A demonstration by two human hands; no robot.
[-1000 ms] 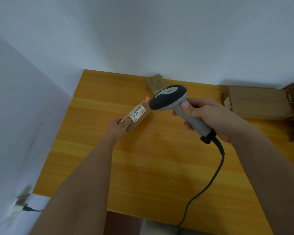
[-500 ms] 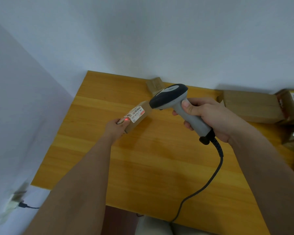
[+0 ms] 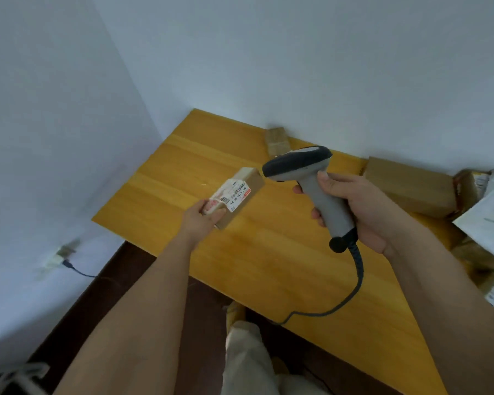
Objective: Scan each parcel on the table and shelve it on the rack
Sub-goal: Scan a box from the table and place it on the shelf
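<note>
My left hand point(image 3: 201, 219) grips the near end of a small brown cardboard parcel point(image 3: 240, 195) with a white barcode label on top, held above the left part of the wooden table point(image 3: 268, 252). My right hand point(image 3: 362, 206) holds a grey and black barcode scanner point(image 3: 305, 178) by its handle, its head pointing left at the parcel's far end. The scanner's black cable point(image 3: 354, 283) trails down over the table's front edge. The rack is out of sight.
A small brown box point(image 3: 277, 138) lies against the back wall. A long cardboard box point(image 3: 411, 186) and several other parcels point(image 3: 485, 218) with white labels pile up at the right. A wall socket with a plug point(image 3: 60, 255) sits low on the left wall.
My left hand has lifted the parcel off the table and pulled it nearer. The red scan light on the label is gone. The view has shifted back, showing the floor and my legs.
</note>
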